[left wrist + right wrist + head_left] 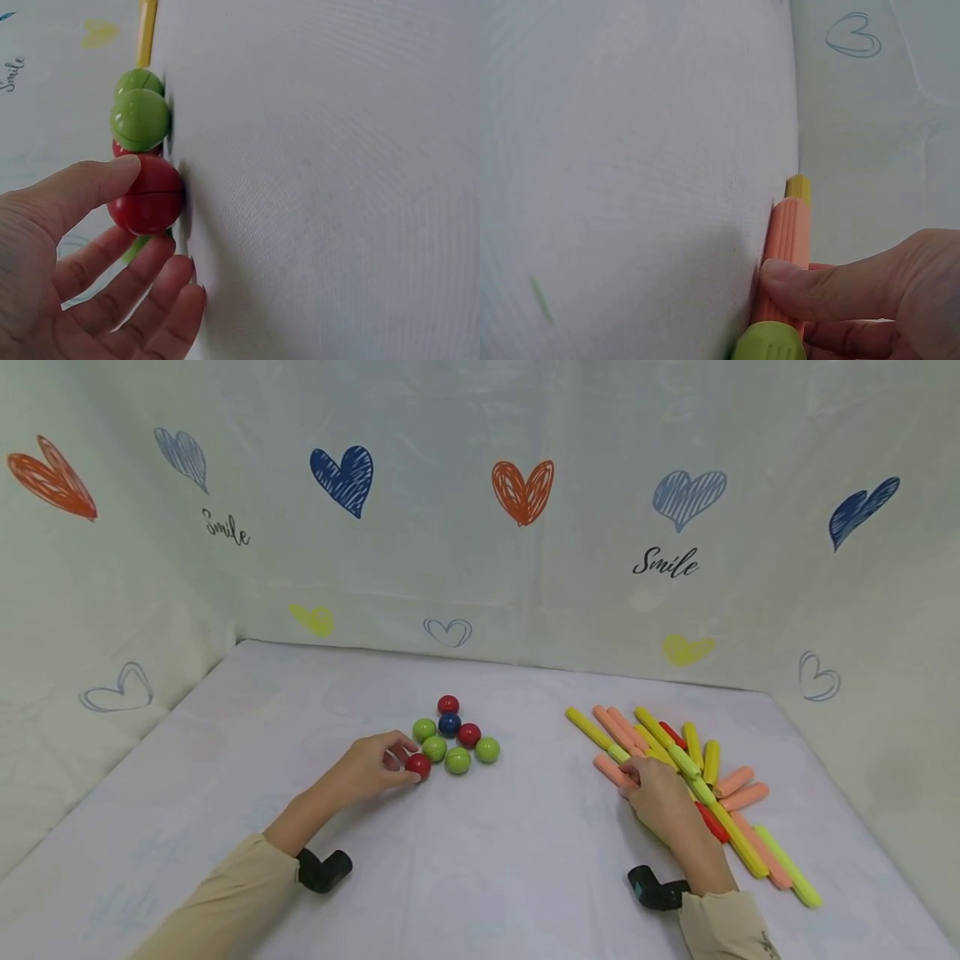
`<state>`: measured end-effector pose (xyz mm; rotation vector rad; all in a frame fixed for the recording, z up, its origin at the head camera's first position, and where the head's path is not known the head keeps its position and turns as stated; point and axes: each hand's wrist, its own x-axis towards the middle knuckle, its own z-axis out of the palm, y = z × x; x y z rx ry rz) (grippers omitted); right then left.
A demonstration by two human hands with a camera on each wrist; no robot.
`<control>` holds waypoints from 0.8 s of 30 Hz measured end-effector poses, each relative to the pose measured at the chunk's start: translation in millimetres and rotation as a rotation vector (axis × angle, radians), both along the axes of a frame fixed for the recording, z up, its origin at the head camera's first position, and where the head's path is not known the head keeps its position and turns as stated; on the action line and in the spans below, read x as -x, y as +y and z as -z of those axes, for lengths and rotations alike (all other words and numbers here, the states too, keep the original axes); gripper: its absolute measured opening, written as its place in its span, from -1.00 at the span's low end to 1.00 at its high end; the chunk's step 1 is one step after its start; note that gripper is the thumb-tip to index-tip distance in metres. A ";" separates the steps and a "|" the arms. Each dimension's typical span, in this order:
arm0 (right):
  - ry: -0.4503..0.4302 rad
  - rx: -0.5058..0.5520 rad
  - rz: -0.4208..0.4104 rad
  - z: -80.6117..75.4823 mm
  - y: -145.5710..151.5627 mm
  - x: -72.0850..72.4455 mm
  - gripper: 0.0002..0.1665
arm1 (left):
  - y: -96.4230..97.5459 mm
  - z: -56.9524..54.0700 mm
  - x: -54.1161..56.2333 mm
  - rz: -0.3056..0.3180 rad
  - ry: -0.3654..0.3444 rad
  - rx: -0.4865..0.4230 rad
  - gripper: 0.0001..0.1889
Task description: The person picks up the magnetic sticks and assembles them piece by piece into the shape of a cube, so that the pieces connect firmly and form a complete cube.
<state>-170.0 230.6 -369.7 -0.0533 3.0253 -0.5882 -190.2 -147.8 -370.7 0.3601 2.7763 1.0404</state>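
My left hand (371, 766) pinches a shiny red ball (154, 195) between thumb and fingertips, low at the tabletop. A seam runs around the ball in the left wrist view. Right beside it sit several green balls (457, 761), a blue ball (450, 724) and two more red balls (469, 735). Over on the right, my right hand (663, 802) pinches a salmon-coloured ridged stick (787, 236), its thumb pressed on the side. The stick lies at the left edge of a loose pile, with a lime-green stick end (769, 343) close by in the right wrist view.
Yellow sticks (738, 839), red sticks (712, 822) and other salmon and lime-green ones lie crossed in the pile. A white cloth covers the table (487, 877). A white curtain (450, 568) printed with hearts stands behind it and at both sides.
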 end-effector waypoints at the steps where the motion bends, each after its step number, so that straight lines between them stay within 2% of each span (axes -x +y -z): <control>1: 0.004 -0.003 -0.002 -0.1 0.3 0.0 -0.60 | 0.0 0.3 0.4 0.000 0.000 -0.002 -0.63; 13: 0.003 -0.002 0.003 -0.2 -0.4 -0.1 -0.59 | 0.2 1.3 -1.8 -0.010 0.006 -0.006 -0.68; 24: -0.027 -0.008 0.009 -1.0 -0.8 0.4 -0.58 | 8.9 -1.1 -13.6 0.005 -0.015 -0.106 -0.63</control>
